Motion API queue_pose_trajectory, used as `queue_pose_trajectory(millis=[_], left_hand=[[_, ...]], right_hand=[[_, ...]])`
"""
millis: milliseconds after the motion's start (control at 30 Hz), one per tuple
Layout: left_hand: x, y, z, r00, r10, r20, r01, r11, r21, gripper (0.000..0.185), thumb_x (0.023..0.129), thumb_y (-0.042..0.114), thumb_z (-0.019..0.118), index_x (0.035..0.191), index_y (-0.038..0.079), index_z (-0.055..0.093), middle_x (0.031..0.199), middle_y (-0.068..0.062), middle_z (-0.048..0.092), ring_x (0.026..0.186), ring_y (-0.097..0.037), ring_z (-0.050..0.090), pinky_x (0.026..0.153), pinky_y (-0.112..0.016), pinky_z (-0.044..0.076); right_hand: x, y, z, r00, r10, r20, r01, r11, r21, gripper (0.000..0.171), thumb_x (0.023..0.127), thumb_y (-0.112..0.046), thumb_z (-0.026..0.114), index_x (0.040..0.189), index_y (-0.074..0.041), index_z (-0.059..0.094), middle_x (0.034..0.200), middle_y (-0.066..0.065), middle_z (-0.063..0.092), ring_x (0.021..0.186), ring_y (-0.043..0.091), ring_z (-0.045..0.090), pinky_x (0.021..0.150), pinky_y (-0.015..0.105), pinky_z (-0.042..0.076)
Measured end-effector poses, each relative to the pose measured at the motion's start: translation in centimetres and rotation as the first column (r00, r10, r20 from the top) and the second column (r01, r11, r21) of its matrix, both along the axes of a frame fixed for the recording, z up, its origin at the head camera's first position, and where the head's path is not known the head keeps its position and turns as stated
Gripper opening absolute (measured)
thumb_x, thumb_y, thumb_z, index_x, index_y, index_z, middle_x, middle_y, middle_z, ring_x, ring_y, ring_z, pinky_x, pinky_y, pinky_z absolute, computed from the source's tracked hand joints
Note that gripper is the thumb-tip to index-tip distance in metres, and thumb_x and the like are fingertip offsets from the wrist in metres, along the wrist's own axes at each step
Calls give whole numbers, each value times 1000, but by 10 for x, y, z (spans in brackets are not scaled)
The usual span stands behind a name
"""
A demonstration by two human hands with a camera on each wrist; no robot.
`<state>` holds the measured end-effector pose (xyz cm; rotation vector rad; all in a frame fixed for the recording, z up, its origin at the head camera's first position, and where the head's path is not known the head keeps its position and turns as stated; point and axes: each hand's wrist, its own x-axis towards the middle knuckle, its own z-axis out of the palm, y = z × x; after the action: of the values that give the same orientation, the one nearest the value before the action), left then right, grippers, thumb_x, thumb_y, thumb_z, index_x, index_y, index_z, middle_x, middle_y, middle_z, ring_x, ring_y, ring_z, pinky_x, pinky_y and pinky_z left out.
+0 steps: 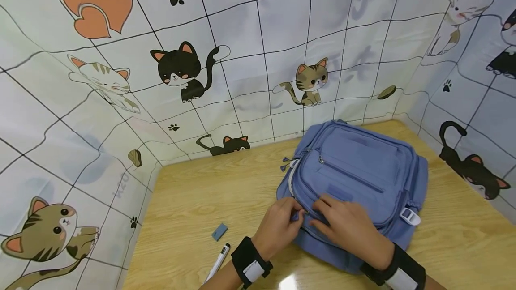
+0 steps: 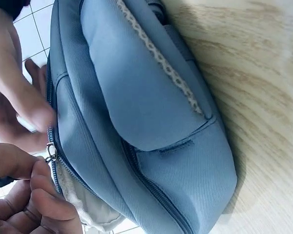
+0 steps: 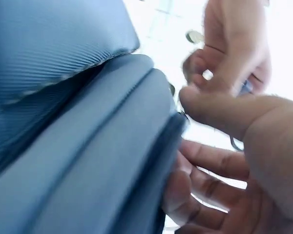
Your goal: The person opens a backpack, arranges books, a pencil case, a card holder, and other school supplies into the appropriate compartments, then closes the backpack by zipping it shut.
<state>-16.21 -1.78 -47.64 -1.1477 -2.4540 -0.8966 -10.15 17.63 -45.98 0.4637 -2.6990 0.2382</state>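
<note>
- Wrist straps (image 1: 250, 266) sit lowest in the head view, with both hands just beyond them on the near edge of the blue backpack (image 1: 354, 178).
- Left hand (image 1: 278, 227) pinches the zipper pull (image 2: 51, 151) between thumb and fingertips, at the bag's near left corner.
- Right hand (image 1: 346, 225) lies on top of the fabric beside it, thumb above and fingers wrapped under the edge (a bracing grip, by the look of it).
- Step in hand, as I judge it: working the zipper along its track; the next move calls for a steady pull while the right hand keeps the cloth taut.
- Backpack lies flat on the wooden table (image 1: 193, 200), towards the right and back.
- Open table lies to the left; a marker (image 1: 217, 261) and a small blue eraser (image 1: 219, 231) rest near the left forearm, and curtained walls (image 1: 121, 102) close in at the left, back and right.
</note>
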Motion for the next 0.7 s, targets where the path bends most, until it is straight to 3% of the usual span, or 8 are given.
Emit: queue_pose_trajectory(millis=[100,200,400,700], left_hand=[[-3,-2,0,1000,-6,12,6,1000,2,10,90,14,63,84,20,58,74,10,52,60,4,41,53,-5,31],[-8,-5,2,999,12,42,-12,1000,12,8,91,15,62,85,19,59,73,11,53,60,4,42,53,-6,32],[-22,-9,5,996,67,67,-71,996,62,6,90,13,63,86,16,60,73,9,54,62,1,47,54,-8,36],[-48,-9,1,985,103,138,-112,992,62,5,91,14,62,86,14,63,74,4,61,59,0,48,51,-11,38]], right_hand=[[-12,-7,-1,998,26,-51,-25,1000,13,22,77,-37,77,84,-25,60,76,-11,49,49,-1,34,42,18,24],[-16,-10,-1,998,33,-49,-34,999,-14,22,76,-31,79,78,-26,57,72,-13,45,49,-1,33,43,18,24],[-11,-8,0,999,30,-10,-31,998,-51,22,76,-27,78,78,-28,57,72,-15,43,50,-4,31,44,17,25],[-2,-7,0,999,13,32,-12,999,-39,23,78,-27,77,76,-30,55,72,-17,42,50,-4,29,44,17,25]])
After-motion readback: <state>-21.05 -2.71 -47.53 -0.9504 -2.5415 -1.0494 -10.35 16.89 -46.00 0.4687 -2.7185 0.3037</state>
